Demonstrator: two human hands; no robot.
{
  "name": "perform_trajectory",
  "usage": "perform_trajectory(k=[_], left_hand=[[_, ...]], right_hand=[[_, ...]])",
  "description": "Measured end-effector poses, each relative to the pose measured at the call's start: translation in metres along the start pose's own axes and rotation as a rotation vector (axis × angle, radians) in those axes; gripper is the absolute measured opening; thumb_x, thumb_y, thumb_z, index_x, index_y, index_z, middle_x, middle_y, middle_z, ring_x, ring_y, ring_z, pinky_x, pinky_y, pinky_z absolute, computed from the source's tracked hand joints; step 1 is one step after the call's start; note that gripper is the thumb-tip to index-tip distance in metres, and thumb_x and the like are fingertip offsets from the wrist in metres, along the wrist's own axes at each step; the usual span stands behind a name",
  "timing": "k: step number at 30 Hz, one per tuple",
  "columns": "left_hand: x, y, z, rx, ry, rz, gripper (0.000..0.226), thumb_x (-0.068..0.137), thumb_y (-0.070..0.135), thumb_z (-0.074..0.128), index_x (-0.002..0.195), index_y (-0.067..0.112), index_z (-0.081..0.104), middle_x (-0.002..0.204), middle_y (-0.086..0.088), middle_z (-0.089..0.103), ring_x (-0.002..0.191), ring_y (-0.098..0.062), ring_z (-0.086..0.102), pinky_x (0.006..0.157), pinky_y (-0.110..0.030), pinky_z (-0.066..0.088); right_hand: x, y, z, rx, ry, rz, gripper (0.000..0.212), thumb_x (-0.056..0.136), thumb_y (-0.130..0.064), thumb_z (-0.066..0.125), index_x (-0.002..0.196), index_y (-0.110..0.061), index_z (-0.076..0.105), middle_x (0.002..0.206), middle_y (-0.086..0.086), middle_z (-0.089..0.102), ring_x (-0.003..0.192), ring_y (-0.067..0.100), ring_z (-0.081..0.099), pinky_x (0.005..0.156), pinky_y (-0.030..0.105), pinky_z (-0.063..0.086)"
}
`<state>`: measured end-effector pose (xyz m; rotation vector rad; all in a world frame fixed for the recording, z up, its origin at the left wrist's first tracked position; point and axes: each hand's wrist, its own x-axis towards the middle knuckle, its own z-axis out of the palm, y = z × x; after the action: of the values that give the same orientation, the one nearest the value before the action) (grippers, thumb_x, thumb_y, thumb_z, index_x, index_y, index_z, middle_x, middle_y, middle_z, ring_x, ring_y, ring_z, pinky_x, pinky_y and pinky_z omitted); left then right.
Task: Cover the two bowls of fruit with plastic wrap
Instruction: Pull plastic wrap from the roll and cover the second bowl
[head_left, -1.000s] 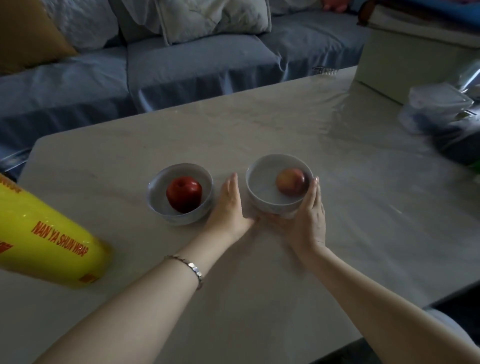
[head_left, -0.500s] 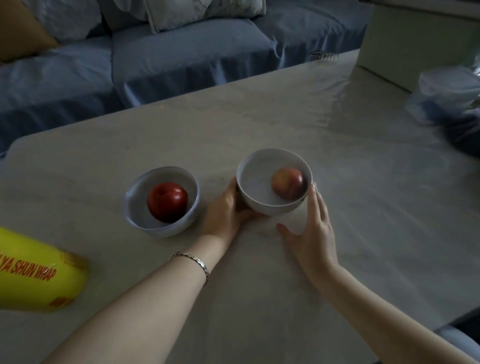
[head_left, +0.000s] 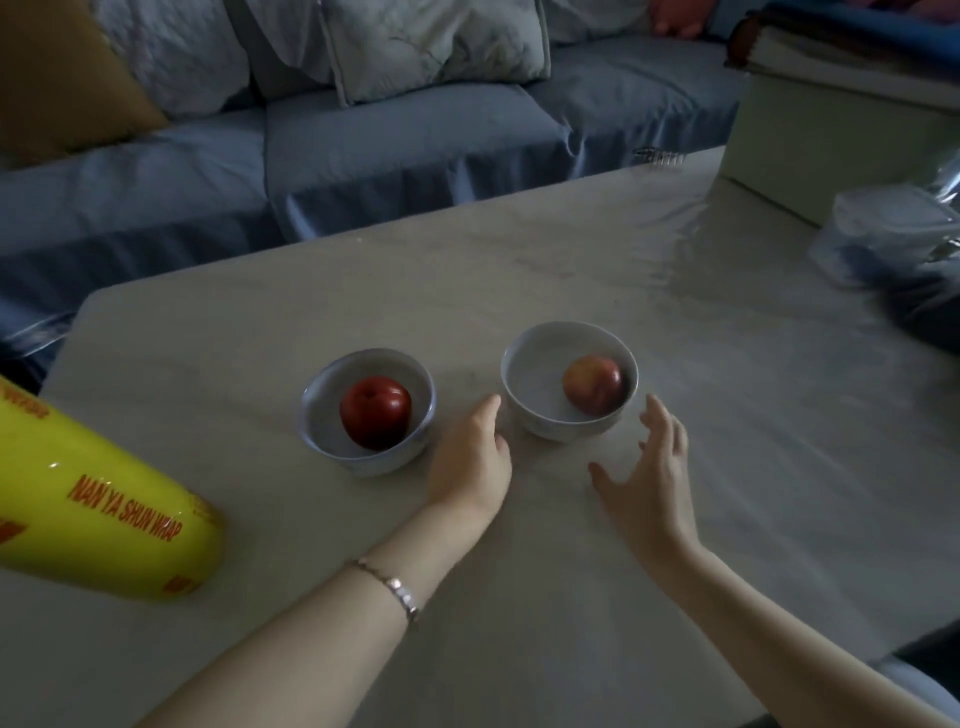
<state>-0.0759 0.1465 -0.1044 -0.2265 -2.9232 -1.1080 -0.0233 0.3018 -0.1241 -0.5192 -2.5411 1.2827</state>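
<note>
- Head view, the task's things: two pale bowls stand upright, mouths up, side by side near the middle of the table. The left bowl holds a dark red apple; the right bowl holds a paler, orange-red apple, which lies against its right wall. The right bowl sits slightly farther from the person. The bowls stand apart, with bare table between them.
- Whether any film lies over either mouth cannot be told.
- Head view, the wrap: a yellow roll of plastic wrap with red lettering lies on the table at the left, cropped by the frame edge. Its long axis runs from far left to near right, and its visible end points toward the left forearm.
- Head view, the left hand: it stands on edge in the gap between the bowls. Its grip is loose and holds nothing, and its fingertips lie just beside the right bowl's left wall. Contact cannot be told. A bracelet circles the wrist.
- Head view, the right hand: its grip is spread wide with the thumb out to the side, and it holds nothing. Its fingertips are just beside the right bowl's right wall.
- Head view, edges and room: open table lies beyond and to the right of the bowls. A pale box and a clear plastic bag crowd the far right corner. A blue sofa runs along the far edge.
</note>
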Motion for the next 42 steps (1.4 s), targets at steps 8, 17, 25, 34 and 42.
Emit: perform_trajectory(k=[8, 17, 25, 34, 42], left_hand=[[-0.105, -0.066, -0.097, 0.063, 0.004, -0.125, 0.021, 0.086, 0.016, 0.063, 0.106, 0.016, 0.070, 0.099, -0.001, 0.074, 0.091, -0.018, 0.069, 0.076, -0.027, 0.049], [-0.154, -0.109, -0.168, 0.032, 0.041, -0.280, 0.019, 0.085, 0.017, 0.063, 0.104, 0.016, 0.068, 0.087, 0.003, 0.069, 0.086, -0.015, 0.068, 0.081, -0.031, 0.053], [-0.166, -0.131, -0.191, -0.147, 0.322, -0.554, 0.072, 0.076, 0.027, 0.074, 0.136, 0.008, 0.039, 0.135, -0.014, 0.048, 0.124, -0.029, 0.047, 0.100, -0.039, 0.040], [-0.126, -0.145, -0.205, -0.410, 0.557, -0.365, 0.124, 0.042, 0.054, 0.083, 0.142, 0.032, 0.014, 0.143, -0.002, 0.037, 0.128, -0.020, 0.045, 0.105, -0.049, 0.040], [-0.104, -0.123, -0.212, -0.365, 0.724, -0.366, 0.092, 0.056, 0.026, 0.088, 0.130, 0.018, 0.036, 0.123, -0.001, 0.055, 0.104, -0.015, 0.054, 0.086, -0.027, 0.039]], right_hand=[[-0.029, -0.085, 0.061, 0.268, -0.507, 0.313, 0.053, 0.087, -0.033, 0.057, 0.131, -0.014, 0.037, 0.084, 0.002, 0.061, 0.073, 0.021, 0.064, 0.075, 0.031, 0.056], [-0.015, -0.131, 0.113, 0.631, -0.566, 0.572, 0.029, 0.092, -0.009, 0.050, 0.119, -0.002, 0.045, 0.099, 0.016, 0.054, 0.085, 0.029, 0.059, 0.073, 0.041, 0.055], [-0.046, -0.127, 0.090, 0.517, -0.529, 0.520, 0.019, 0.090, -0.004, 0.048, 0.109, -0.001, 0.049, 0.085, 0.013, 0.056, 0.077, 0.030, 0.061, 0.073, 0.038, 0.058], [-0.098, -0.085, 0.045, 0.477, -0.670, 0.532, 0.030, 0.092, -0.003, 0.046, 0.122, 0.004, 0.045, 0.115, 0.035, 0.056, 0.078, 0.035, 0.064, 0.063, 0.034, 0.060], [-0.103, -0.078, 0.031, 0.064, -0.632, 0.288, 0.041, 0.089, -0.022, 0.056, 0.127, -0.009, 0.046, 0.102, 0.012, 0.064, 0.085, 0.023, 0.063, 0.076, 0.035, 0.049]])
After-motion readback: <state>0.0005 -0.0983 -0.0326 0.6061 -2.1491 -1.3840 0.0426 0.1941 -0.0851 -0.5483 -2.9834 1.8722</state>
